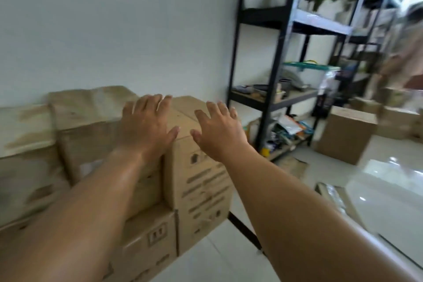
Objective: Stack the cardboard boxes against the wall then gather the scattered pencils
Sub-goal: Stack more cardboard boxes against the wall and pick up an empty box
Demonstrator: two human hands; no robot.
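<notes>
Both palms spread flat, gripping nothing: left hand (146, 126) and right hand (218, 130) at the top of the tall cardboard box (199, 181) at mid-frame, set among stacked boxes (87, 117) along the wall (114, 25). Stacking seemingly well along; another box (345, 135) loose at right. No pencils visible.

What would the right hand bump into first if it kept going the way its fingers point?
Probably the top of the tall cardboard box just beneath the right hand, then the white wall behind; depth is unclear.
</notes>
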